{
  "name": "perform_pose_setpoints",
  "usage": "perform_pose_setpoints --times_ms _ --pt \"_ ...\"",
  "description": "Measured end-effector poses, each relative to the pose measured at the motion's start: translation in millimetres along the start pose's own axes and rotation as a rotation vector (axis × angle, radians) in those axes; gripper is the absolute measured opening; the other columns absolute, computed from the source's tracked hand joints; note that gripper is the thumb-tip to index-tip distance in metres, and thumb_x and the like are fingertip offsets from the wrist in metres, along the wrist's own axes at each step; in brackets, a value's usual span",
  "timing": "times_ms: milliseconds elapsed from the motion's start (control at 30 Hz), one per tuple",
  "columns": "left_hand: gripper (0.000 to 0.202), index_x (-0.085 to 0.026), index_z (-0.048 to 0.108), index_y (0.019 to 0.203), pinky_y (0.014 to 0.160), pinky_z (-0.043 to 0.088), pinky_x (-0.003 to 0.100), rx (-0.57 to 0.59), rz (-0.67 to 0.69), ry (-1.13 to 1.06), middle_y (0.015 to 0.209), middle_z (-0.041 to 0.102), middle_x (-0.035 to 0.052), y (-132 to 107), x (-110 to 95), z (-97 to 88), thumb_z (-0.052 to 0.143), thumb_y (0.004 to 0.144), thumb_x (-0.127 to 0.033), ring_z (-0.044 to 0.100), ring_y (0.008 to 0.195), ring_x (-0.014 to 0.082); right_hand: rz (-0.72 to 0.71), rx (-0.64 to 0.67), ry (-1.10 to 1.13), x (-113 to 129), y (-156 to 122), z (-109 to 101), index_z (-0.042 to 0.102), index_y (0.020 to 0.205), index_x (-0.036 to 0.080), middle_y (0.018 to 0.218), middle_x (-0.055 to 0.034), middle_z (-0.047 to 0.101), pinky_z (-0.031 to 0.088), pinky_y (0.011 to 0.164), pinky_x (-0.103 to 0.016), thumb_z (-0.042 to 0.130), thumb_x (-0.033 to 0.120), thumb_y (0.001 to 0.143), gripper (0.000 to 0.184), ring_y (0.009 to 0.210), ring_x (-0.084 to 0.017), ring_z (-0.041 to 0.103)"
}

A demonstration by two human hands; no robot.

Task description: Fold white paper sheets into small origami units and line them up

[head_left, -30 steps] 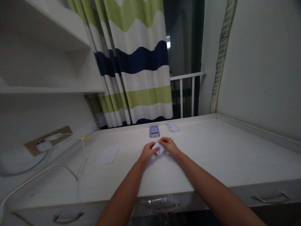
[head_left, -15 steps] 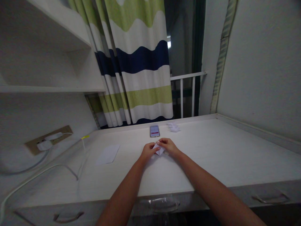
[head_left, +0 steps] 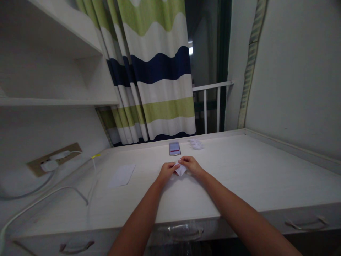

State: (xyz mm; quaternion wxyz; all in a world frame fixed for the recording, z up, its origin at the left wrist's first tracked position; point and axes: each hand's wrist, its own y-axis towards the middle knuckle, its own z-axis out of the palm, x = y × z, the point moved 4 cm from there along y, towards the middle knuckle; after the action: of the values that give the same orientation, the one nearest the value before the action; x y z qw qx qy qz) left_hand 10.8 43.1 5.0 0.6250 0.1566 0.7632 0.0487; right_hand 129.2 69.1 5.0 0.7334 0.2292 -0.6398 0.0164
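A small folded piece of white paper is held between my two hands, low over the white desk. My left hand pinches its left side, thumb on top. On the right, my right hand grips the upper edge of the paper between thumb and fingers. The undersides of both hands are hidden. Just beyond them lies a smartphone with its screen lit. To the right of the phone sits a small heap of crumpled or folded white paper.
Flat white sheets lie on the desk to the left. A power strip with plugs is at the left wall, with cables trailing onto the desk. A striped curtain hangs behind, and a shelf juts out at upper left.
The fingers have shifted slightly on the folded paper, and the paper's visible face has turned a little. Both hands stay in nearly the same place; phone and sheets have not moved.
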Motion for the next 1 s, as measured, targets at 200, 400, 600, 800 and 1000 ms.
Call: perform_pose_setpoints --times_ms 200,400,600,800,1000 --pt "0.037 -0.011 0.058 0.049 0.046 0.037 0.022 -0.070 0.017 -0.032 0.045 0.052 0.0003 -1 -8 -1.4 0.061 0.056 -0.047 0.046 0.044 0.0097 0.010 -0.020 0.009 3 -2 -1 0.059 0.062 0.013 0.054 0.0010 0.054 0.031 0.046 -0.021 0.064 0.041 0.055 0.029 0.048 -0.008 0.044" --pt "0.036 -0.010 0.061 0.056 0.047 0.039 0.022 -0.159 0.002 -0.098 0.052 0.055 0.0012 1 -1 -7.6 0.063 0.055 -0.047 0.048 0.047 0.0104 -0.001 -0.111 -0.032 4 -1 -9 0.063 0.068 0.013 0.059 -0.0010 0.058 0.032 0.046 -0.021 0.065 0.038 0.054 0.028 0.051 -0.009 0.045" --pt "0.038 -0.009 0.062 0.061 0.046 0.040 0.023 -0.176 -0.023 -0.123 0.053 0.056 0.0015 3 4 -10.1 0.064 0.053 -0.046 0.049 0.047 0.0110 0.013 -0.101 -0.040 1 2 -8 0.062 0.061 0.012 0.052 0.0002 0.056 0.032 0.046 -0.022 0.066 0.036 0.051 0.026 0.045 -0.008 0.042" --pt "0.037 -0.009 0.064 0.068 0.047 0.041 0.021 -0.180 -0.016 -0.147 0.058 0.058 0.0022 2 2 -10.0 0.066 0.054 -0.043 0.050 0.051 0.0108 0.014 -0.098 0.004 3 1 -7 0.062 0.059 0.013 0.051 0.0003 0.056 0.034 0.048 -0.023 0.067 0.037 0.050 0.026 0.047 -0.008 0.043" --pt "0.040 -0.010 0.063 0.079 0.053 0.045 0.024 -0.120 -0.083 -0.250 0.068 0.061 0.0043 1 3 -5.1 0.067 0.054 -0.041 0.054 0.058 0.0119 0.027 -0.137 0.044 3 1 -9 0.062 0.062 0.013 0.054 0.0000 0.057 0.036 0.050 -0.023 0.067 0.038 0.049 0.028 0.049 -0.009 0.045"
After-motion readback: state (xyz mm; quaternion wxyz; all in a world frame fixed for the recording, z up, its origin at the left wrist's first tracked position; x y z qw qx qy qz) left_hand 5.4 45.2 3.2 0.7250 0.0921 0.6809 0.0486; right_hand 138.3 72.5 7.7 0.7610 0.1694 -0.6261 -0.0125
